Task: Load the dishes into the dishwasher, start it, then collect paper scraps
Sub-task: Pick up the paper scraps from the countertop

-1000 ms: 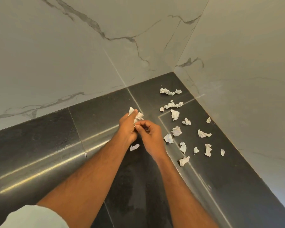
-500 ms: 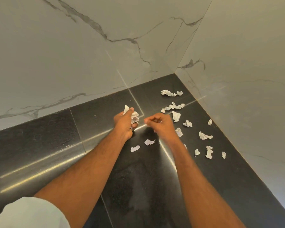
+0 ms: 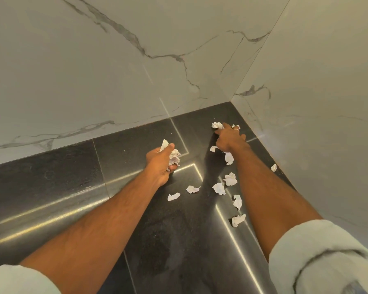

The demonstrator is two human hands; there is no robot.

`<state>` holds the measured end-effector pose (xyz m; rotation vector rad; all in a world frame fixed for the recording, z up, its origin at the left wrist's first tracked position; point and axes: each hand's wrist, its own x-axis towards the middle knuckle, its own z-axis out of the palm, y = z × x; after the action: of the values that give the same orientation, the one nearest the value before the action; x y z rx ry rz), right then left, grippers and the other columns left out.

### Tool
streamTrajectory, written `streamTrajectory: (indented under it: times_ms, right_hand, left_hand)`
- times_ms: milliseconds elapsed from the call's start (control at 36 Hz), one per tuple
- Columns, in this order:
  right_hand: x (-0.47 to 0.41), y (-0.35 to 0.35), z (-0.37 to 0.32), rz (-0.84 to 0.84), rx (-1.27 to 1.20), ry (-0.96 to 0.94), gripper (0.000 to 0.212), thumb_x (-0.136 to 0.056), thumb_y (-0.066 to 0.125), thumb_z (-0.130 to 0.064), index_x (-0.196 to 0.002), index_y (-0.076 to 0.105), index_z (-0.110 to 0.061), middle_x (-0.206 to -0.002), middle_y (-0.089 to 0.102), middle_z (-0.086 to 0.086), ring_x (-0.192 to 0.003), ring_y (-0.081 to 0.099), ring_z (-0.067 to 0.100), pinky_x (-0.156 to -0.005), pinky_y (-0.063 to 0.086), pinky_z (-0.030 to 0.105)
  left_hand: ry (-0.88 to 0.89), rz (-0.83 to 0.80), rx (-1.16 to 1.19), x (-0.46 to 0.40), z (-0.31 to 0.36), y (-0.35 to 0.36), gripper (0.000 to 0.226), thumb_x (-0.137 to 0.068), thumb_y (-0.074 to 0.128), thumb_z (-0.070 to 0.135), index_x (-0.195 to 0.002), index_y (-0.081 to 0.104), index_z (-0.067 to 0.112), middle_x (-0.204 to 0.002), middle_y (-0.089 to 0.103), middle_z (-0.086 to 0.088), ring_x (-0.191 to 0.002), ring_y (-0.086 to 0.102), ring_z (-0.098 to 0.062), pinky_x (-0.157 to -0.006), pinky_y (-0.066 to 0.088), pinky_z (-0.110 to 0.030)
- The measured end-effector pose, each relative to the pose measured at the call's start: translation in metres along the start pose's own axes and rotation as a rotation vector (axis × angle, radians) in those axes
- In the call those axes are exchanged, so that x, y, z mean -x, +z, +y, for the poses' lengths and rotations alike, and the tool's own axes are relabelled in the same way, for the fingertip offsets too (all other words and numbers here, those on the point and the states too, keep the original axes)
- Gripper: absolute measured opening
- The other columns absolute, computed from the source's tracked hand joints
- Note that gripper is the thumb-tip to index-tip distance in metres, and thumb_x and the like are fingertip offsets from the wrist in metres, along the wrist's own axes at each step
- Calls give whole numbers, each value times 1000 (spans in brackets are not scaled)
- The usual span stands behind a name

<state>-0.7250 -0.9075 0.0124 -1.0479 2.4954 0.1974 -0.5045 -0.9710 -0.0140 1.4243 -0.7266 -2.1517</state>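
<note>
Several crumpled white paper scraps lie on the black counter (image 3: pixel 51 187) near the corner. My left hand (image 3: pixel 160 161) is shut on a wad of collected scraps (image 3: pixel 174 157) above the middle of the counter. My right hand (image 3: pixel 228 139) reaches far toward the corner with fingers spread, its fingertips touching the farthest scrap (image 3: pixel 217 125). Another scrap (image 3: pixel 229 158) lies just under that wrist. Loose scraps lie between my arms, one (image 3: pixel 193 189) beside another (image 3: pixel 173 196), and a cluster (image 3: pixel 229 179) sits next to my right forearm. My right arm hides more scraps.
White marble walls (image 3: pixel 115 71) rise behind and to the right of the counter and meet at the corner. A small scrap (image 3: pixel 274 167) lies against the right wall. Bright seams cross the polished black surface.
My right hand has left my left hand and stretched out toward the far corner, onto the farthest scrap. My left hand has kept its wad and hardly moved.
</note>
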Motion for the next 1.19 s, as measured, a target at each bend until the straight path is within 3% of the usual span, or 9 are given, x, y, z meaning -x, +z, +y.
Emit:
streamTrajectory:
  times_ms: [194, 361, 472, 583, 750, 917, 1028, 1111, 1194]
  right_hand:
    - [31, 23, -13, 429, -367, 13, 19, -89, 58, -9, -93, 76, -16, -100, 72, 8, -102, 64, 30, -96, 48, 43]
    - [119, 54, -58, 536, -989, 11, 5, -84, 76, -15, -84, 74, -19, -77, 70, -12, -68, 61, -3, -67, 43, 12]
    - [164, 80, -80, 451, -1221, -91, 17, -83, 78, -13, -85, 68, -26, -75, 70, -7, -70, 65, 5, -66, 51, 18]
    - [175, 96, -81, 460, -1238, -44, 23, -87, 72, -12, -82, 70, -35, -76, 72, -12, -72, 68, 5, -68, 54, 20]
    - [168, 91, -79, 436, -1142, -88, 11, -86, 74, -13, -76, 77, -19, -67, 71, -10, -65, 67, 5, -61, 48, 14]
    - [147, 74, -71, 328, -928, 18, 21, -72, 84, -25, -59, 68, -22, -55, 64, -12, -51, 59, 1, -49, 41, 17]
    - [141, 64, -60, 328, -714, 96, 47, -59, 87, -46, -59, 49, -18, -54, 57, -4, -50, 49, 12, -46, 36, 29]
    - [137, 60, -53, 201, -640, 19, 52, -56, 89, -52, -61, 51, -17, -55, 56, -5, -51, 49, 13, -47, 35, 28]
    - [132, 50, -37, 36, -826, -101, 44, -56, 96, -37, -68, 58, -17, -59, 56, -8, -51, 46, 4, -51, 39, 20]
  left_hand:
    - [-15, 6, 13, 3, -2, -9, 14, -94, 70, 13, -89, 60, 5, -79, 59, -13, -48, 47, -15, -38, 29, -20]
    - [-1, 12, 30, 11, -16, -3, 13, -97, 66, 14, -96, 60, 2, -79, 59, -14, -52, 49, -16, -38, 30, -21]
    - [8, -2, 43, 19, -27, 6, 12, -96, 67, 16, -95, 65, 5, -75, 67, -9, -61, 62, -19, -57, 52, -31]
    - [-17, -61, 42, 22, -33, 8, 11, -96, 67, 15, -87, 65, 9, -67, 65, -3, -57, 64, -14, -59, 54, -29]
    - [-27, -134, 10, 26, -36, 10, 12, -95, 66, 17, -83, 64, 13, -69, 64, -3, -54, 60, -12, -61, 48, -30]
    - [-64, -154, -45, 28, -32, 14, 11, -95, 66, 24, -86, 65, 17, -72, 68, -1, -57, 65, -12, -62, 52, -30]
    - [-40, -129, -77, 24, -31, 17, 13, -96, 67, 24, -87, 63, 15, -70, 64, -3, -51, 59, -11, -56, 51, -28]
    - [-25, -80, -105, 23, -31, 21, 13, -94, 70, 24, -91, 65, 12, -73, 66, -4, -49, 60, -10, -53, 51, -26]
    - [-16, -62, -62, 21, -26, 25, 14, -95, 68, 19, -91, 62, 8, -71, 63, -8, -47, 55, -12, -40, 43, -21]
